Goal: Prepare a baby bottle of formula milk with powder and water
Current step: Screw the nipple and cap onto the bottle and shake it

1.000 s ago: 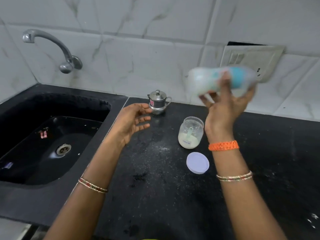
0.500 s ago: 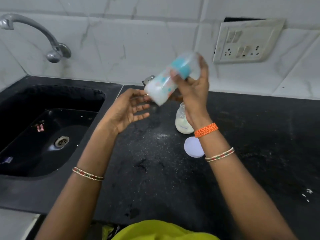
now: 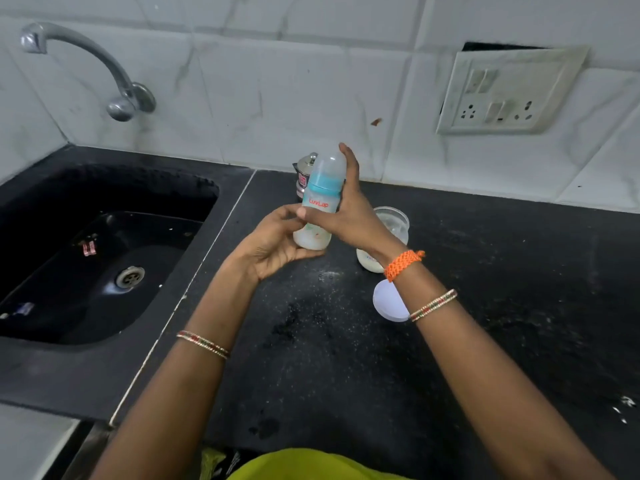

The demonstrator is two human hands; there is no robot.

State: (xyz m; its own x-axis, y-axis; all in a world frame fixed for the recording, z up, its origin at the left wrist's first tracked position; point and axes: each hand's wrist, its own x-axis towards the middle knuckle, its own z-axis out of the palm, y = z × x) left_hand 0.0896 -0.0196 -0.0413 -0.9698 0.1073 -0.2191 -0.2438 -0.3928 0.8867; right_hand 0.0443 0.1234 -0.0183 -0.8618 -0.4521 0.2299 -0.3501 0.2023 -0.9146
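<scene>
capped baby bottle (image 3: 320, 206) upright, milky inside, teal collar, red lettering.

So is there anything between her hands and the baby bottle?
Nothing visible. The right hand grips the baby bottle around its side, and the left hand cups its base. The powder jar stands behind, out of the way.

One baby bottle (image 3: 320, 202) is up between two hands, the left hand (image 3: 273, 245) and the right hand (image 3: 349, 216). On the worktop (image 3: 346, 358) stand one open powder jar (image 3: 389, 237) and one small steel pot (image 3: 304, 178) near the back edge, with one white lid (image 3: 388, 304) lying flat. One sink (image 3: 86, 254), one tap (image 3: 93, 67), one switchboard (image 3: 509, 91).
</scene>
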